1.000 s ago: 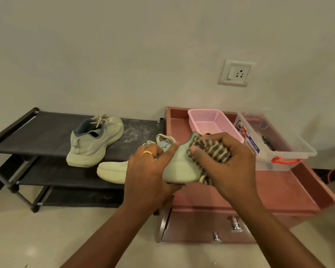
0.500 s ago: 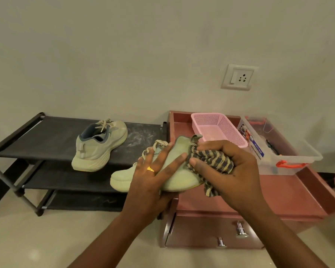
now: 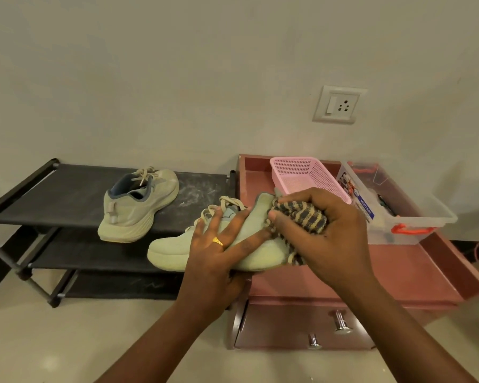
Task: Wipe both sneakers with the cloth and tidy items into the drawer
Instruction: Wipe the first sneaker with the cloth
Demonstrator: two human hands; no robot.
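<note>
My left hand (image 3: 216, 252) holds a pale green sneaker (image 3: 172, 250) in the air, fingers spread over its side and thumb underneath, toe pointing left. My right hand (image 3: 324, 233) grips a bunched striped cloth (image 3: 302, 217) and presses it against the sneaker's heel. The second pale green sneaker (image 3: 138, 205) stands on the top shelf of the black shoe rack (image 3: 53, 194), heel toward me. Below my hands, the pink cabinet's drawer (image 3: 302, 330) with metal knobs looks slightly open.
On the pink cabinet top (image 3: 385, 272) stand a pink mesh basket (image 3: 307, 175) and a clear plastic box (image 3: 393, 205) with orange latches holding small items. A wall socket (image 3: 339, 105) is above. Pale floor lies in front of the rack.
The sneaker has tilted and shifted right and down a little in my left hand, whose fingers have spread wider. My right hand with the cloth has slid along the heel.
</note>
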